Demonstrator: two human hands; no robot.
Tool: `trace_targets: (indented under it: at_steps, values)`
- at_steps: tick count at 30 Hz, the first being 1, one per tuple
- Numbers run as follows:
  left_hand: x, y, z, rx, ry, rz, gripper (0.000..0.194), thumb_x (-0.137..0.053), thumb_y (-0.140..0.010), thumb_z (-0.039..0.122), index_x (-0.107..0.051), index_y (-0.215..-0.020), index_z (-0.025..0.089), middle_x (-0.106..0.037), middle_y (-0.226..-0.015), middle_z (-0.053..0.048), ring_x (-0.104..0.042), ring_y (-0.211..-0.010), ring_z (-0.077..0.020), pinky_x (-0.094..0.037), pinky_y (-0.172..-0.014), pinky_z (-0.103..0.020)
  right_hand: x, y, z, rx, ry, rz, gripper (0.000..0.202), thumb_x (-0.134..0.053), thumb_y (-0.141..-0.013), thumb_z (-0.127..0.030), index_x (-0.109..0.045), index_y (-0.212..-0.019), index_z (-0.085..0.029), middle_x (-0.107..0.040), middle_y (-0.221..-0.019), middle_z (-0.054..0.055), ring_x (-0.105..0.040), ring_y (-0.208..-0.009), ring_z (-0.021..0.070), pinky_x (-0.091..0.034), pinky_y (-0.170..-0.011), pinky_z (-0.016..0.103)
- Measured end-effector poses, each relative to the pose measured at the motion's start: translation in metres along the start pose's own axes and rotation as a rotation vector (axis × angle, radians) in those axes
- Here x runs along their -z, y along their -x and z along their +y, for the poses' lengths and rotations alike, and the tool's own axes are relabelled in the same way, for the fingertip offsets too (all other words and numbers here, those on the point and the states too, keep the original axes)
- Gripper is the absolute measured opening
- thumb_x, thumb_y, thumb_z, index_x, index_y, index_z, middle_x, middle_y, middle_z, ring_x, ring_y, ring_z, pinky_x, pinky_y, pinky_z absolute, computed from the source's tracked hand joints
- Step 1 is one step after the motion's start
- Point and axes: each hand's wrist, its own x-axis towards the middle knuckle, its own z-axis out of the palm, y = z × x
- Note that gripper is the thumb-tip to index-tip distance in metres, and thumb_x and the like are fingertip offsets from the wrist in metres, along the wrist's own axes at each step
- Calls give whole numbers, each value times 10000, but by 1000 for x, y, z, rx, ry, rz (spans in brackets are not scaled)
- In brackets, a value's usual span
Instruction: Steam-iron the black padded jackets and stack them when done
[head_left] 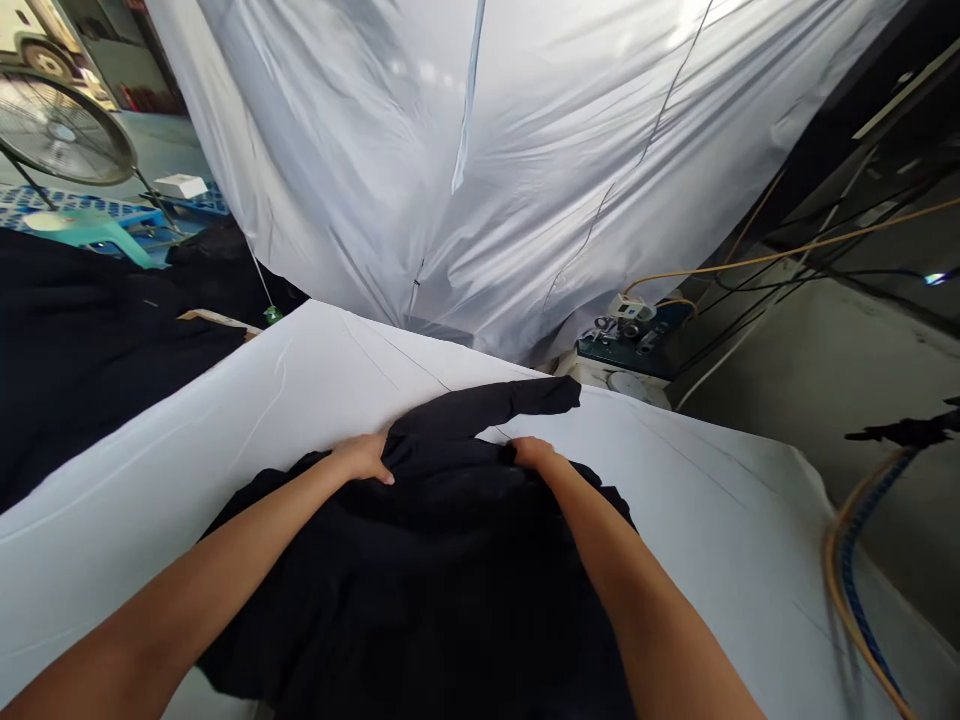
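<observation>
A black garment (450,570) is spread in front of me, partly on a white-covered table (705,500) and draping down toward my body. A long narrow strip of it (487,405), perhaps a sleeve or band, lies across the table beyond my hands, its end pointing right. My left hand (365,460) grips the garment's upper edge, thumb on top and fingers mostly hidden under the cloth. Further right along that edge, my right hand (534,453) is closed on the fabric, its fingertips out of sight.
White plastic sheeting (525,180) hangs behind the table. A sewing machine (626,325) stands past the far edge. Dark cloth (90,340) is piled at left, near a fan (60,130) and a green stool (90,228). A hose (840,570) and cables hang at right.
</observation>
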Motion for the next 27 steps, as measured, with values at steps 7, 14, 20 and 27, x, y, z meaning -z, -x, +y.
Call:
trace_targets:
  at_steps: [7,14,20,27]
  values:
    - [41,19,-14,134,-180,846,526,-454,-784,284,-371,-1285,152,-511,-1174,-160,-425,-1118,-308,-256,-937,-452,14,21,1,-165,-3,675,403,-290,-898,-289,-396,-1284,-239,-491,-1182,139,-473,-1073,267,-316,-904,418]
    - [15,-5,-58,-3,-215,424,647,-481,-732,381,-324,-1335,206,-411,-1303,-134,-355,-1160,-308,-282,-899,-439,6,27,50,-3,19,225,682,-562,-742,-457,-268,-1355,-400,-102,-1473,18,-131,-1309,330,-269,-957,477]
    - [27,6,-44,-95,-369,391,337,-414,-710,123,-577,-995,196,-617,-926,-86,-557,-878,-232,-246,-884,-422,-11,41,49,56,136,144,771,-695,-597,-315,-392,-1303,-363,-202,-1419,49,-296,-1212,311,-303,-918,436]
    - [69,49,-18,-44,-305,930,293,-296,-842,209,-547,-989,170,-561,-913,-118,-506,-927,-253,-290,-829,-381,51,64,46,-208,162,875,328,-404,-808,-137,-593,-1064,-219,-458,-1183,137,-339,-1085,292,-219,-907,451]
